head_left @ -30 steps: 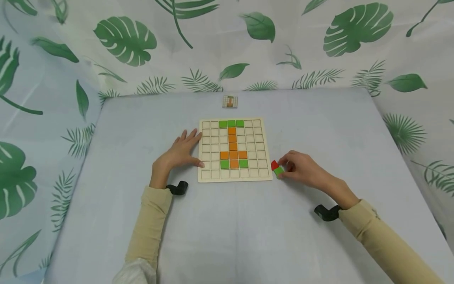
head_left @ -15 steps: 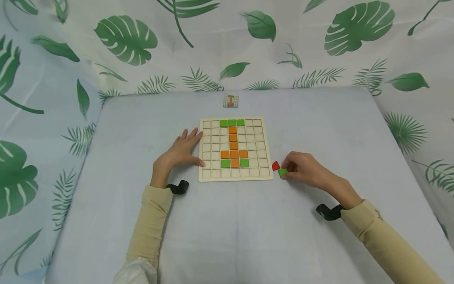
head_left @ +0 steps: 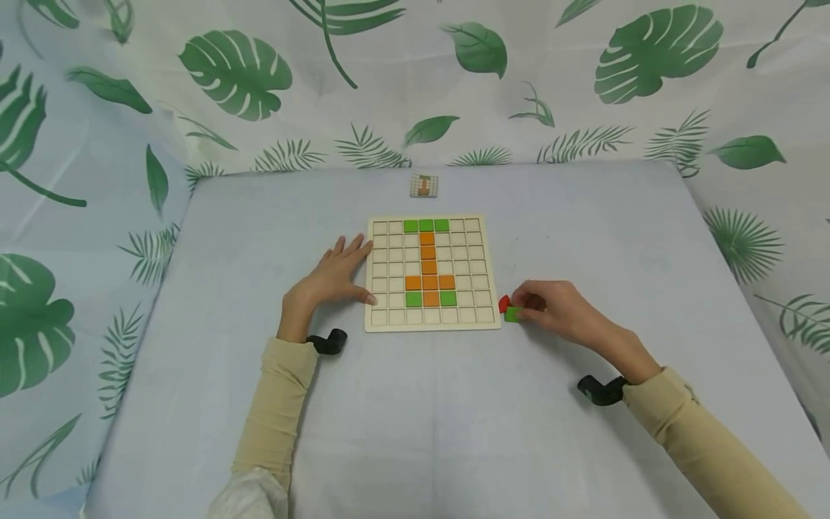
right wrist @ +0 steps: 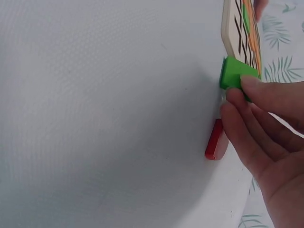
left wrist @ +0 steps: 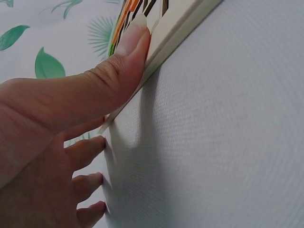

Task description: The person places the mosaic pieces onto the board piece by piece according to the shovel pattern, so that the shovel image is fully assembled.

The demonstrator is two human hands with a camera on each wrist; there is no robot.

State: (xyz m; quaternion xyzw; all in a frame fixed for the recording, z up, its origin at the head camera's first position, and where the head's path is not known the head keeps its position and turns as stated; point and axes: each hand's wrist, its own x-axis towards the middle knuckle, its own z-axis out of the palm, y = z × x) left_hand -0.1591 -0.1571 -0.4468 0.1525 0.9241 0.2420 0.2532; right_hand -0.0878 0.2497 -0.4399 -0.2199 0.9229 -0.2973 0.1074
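Observation:
A pale wooden grid board [head_left: 476, 315] lies mid-table with green and orange tiles [head_left: 428, 252] in some of its squares. At its left edge my left hand [head_left: 331, 277] rests with fingers spread, the thumb [left wrist: 133, 40] on the rim in the left wrist view. Right of the board, my right hand [head_left: 551, 306] pinches a green square tile [right wrist: 232, 73] between thumb and fingers. Close by the fingertips, a red piece with a curved side [right wrist: 217, 141] is on the table; in the head view the hand partly hides this red piece [head_left: 503, 304].
Behind the board lies a small card [head_left: 424, 186] printed with a similar grid pattern. A pale cloth [head_left: 389, 418] covers the table, and leaf-print fabric [head_left: 363, 72] hangs at the back and sides. Black wrist cameras [head_left: 603, 391] sit at both cuffs.
The red and green pieces, together at the right fingertips at first, came apart as the green tile moved right. The green tile has since turned and shifted left. The left hand stays put.

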